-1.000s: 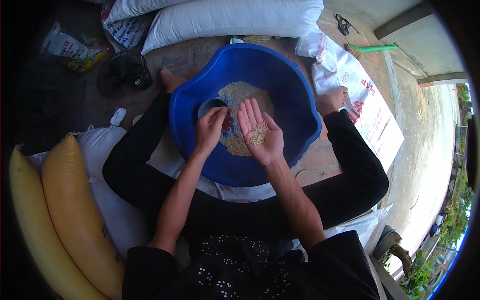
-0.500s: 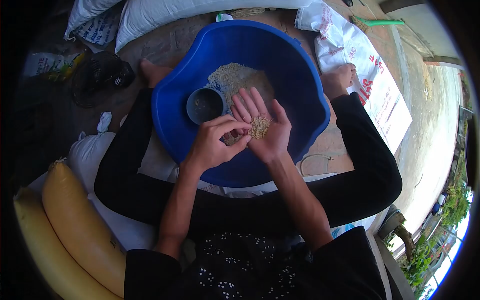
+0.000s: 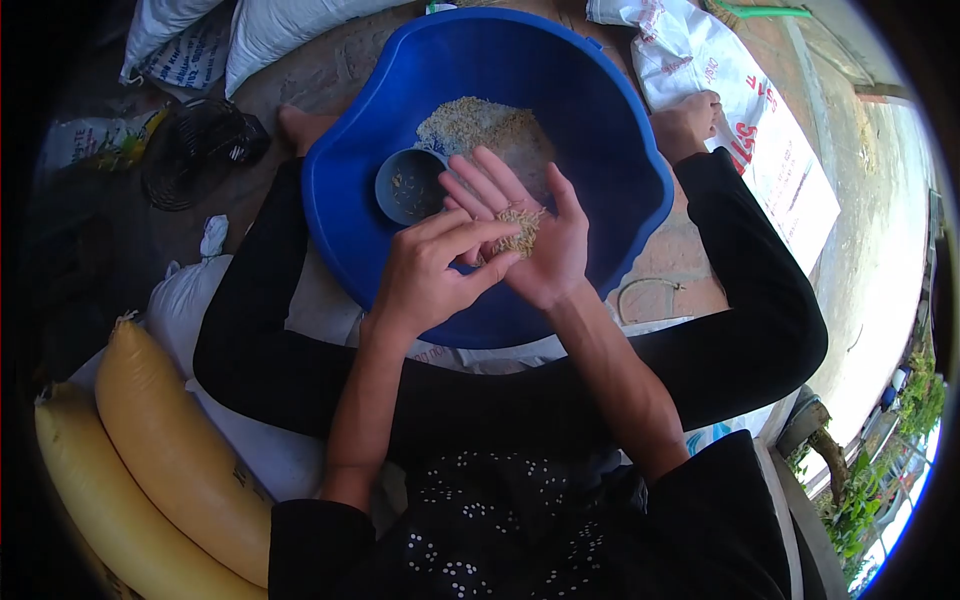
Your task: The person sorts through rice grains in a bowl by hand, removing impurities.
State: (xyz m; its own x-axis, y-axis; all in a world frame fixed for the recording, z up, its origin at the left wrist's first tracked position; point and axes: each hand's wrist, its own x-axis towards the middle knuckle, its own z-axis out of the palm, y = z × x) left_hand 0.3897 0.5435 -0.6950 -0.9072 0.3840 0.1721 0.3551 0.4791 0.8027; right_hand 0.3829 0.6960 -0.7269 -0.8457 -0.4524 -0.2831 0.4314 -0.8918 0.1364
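Observation:
My right hand [image 3: 550, 250] is palm up over the blue tub [image 3: 345, 215], its fingers stretched out. A small heap of straw-coloured grains [image 3: 518, 236], which look like unhusked rice, lies in that palm. From the left, my left hand [image 3: 440, 265] reaches over it. Its index finger touches the heap and its thumb lies a little apart, at the near edge of the grains. Inside the tub, a grey-blue bowl [image 3: 405, 187] holds a few scattered grains. Beyond my hands, more loose grain [image 3: 475, 125] is spread on the tub floor.
My legs bend around the tub. Full yellow sacks [image 3: 175, 430] lie at lower left, beside a tied white sack [image 3: 185, 300]. A black fan [image 3: 200, 150] stands at left. More white sacks [image 3: 290, 40] lie behind, and a printed white sack [image 3: 745, 130] lies flat at right.
My left thumb and index finger have parted from their pinch, and the index finger has moved onto the heap. The view has shifted slightly, so the tub sits higher.

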